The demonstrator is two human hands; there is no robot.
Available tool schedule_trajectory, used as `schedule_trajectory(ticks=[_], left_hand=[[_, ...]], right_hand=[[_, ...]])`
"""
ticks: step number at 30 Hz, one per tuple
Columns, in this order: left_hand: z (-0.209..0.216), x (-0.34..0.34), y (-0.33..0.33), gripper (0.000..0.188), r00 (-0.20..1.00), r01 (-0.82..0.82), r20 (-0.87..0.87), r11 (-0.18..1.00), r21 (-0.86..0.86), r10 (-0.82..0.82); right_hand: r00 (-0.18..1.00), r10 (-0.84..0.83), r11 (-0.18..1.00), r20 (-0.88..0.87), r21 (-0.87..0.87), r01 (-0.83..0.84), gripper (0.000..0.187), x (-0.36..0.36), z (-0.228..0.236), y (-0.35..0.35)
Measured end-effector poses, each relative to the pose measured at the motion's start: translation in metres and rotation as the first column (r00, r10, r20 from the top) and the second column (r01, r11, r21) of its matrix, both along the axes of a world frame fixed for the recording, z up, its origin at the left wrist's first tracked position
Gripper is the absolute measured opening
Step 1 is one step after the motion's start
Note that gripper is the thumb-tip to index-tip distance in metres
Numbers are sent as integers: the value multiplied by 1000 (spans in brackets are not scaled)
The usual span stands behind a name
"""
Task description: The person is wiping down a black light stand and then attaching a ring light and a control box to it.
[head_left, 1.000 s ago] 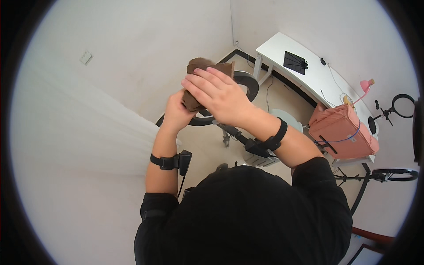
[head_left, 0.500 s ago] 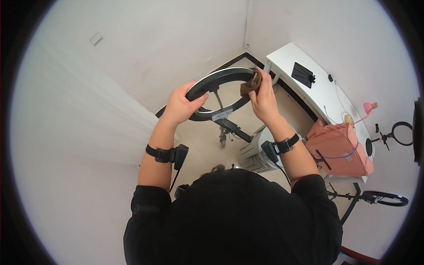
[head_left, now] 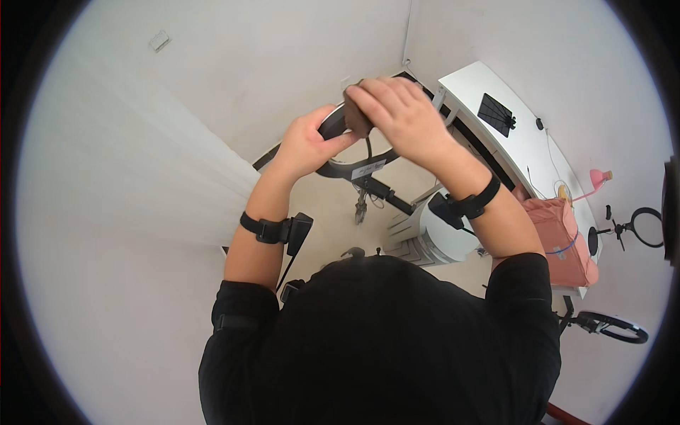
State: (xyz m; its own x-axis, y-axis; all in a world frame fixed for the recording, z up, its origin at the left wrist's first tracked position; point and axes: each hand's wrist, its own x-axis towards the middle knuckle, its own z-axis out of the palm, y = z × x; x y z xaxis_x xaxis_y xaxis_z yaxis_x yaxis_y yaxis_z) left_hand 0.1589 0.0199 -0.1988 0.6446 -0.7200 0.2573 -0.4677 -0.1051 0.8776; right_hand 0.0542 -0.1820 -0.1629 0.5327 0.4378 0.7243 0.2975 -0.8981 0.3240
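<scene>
A black ring light [head_left: 340, 170] with a pale outer rim is held out in front of me on a stand. My left hand [head_left: 306, 145] grips its left side, the thumb lying across the inner edge. My right hand [head_left: 402, 117] presses a brown cloth [head_left: 358, 117] over the upper part of the ring, the fingers reaching across it. The cloth and my right hand hide much of the ring's top and right side. Below the ring hangs a black bracket [head_left: 382, 190] joined to the stand.
A white desk [head_left: 471, 85] along the right wall bears a black tablet-like panel [head_left: 496, 115] and a pink lamp [head_left: 601, 176]. Nearby are a pink fabric-covered box [head_left: 563, 241], a round white-topped cabinet [head_left: 446, 234] and another ring light [head_left: 616, 327]. A sheer white curtain [head_left: 142, 156] hangs at left.
My right hand and the cloth have moved left along the ring, from its right side to its top, closer to my left hand. The left hand still grips the ring.
</scene>
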Motion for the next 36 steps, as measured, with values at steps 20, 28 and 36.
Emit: schedule_trajectory(ticks=[20, 28, 36], left_hand=[[-30, 21, -13, 61, 630, 249, -590, 851, -463, -506], [-25, 30, -12, 46, 541, 322, -631, 830, -455, -556], [-19, 27, -13, 57, 847, 155, -449, 940, -303, -285]], right_hand=[[996, 71, 944, -56, 326, -49, 67, 4, -130, 79], [971, 199, 939, -134, 311, -150, 59, -7, -147, 76], [854, 280, 892, -439, 447, -64, 60, -43, -193, 41]])
